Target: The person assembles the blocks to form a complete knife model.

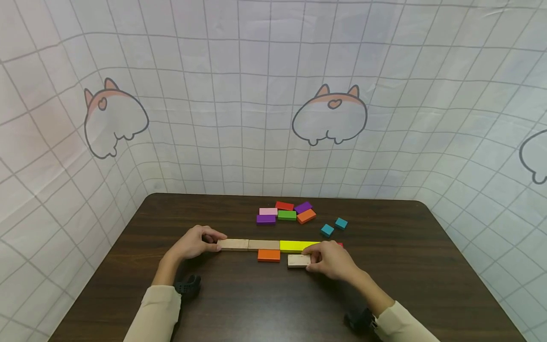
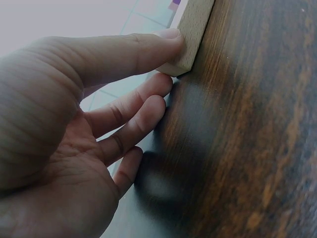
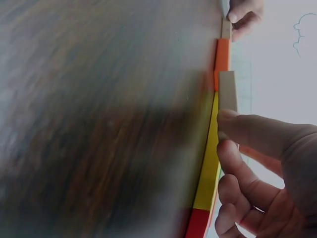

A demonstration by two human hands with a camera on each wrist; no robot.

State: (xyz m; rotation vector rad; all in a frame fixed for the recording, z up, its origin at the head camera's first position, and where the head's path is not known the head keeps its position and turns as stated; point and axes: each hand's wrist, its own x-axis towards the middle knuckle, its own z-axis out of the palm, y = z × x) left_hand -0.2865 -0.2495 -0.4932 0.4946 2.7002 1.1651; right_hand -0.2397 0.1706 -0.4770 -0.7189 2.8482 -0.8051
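Note:
A row of blocks runs across the table: a plain wooden block (image 1: pixel 232 244) at the left end, a second plain wooden block (image 1: pixel 263 244), then yellow (image 1: pixel 295 246) and, mostly behind my right hand, red (image 3: pixel 198 223). My left hand (image 1: pixel 195 241) pinches the left end block, with the thumb (image 2: pixel 143 52) on its near face. An orange block (image 1: pixel 268 256) lies against the front of the row. Between thumb and finger, my right hand (image 1: pixel 334 260) holds another light wooden block (image 1: pixel 297 261), in front of the yellow one and right of the orange one.
Behind the row lie pink (image 1: pixel 268 211), green (image 1: pixel 287 215), red (image 1: pixel 284 205), orange (image 1: pixel 306 216) and two purple blocks (image 1: pixel 266 220). Two small teal blocks (image 1: pixel 327 230) are farther right. A grid-patterned cloth (image 1: pixel 265 161) hangs beyond the dark table (image 1: pixel 239 304).

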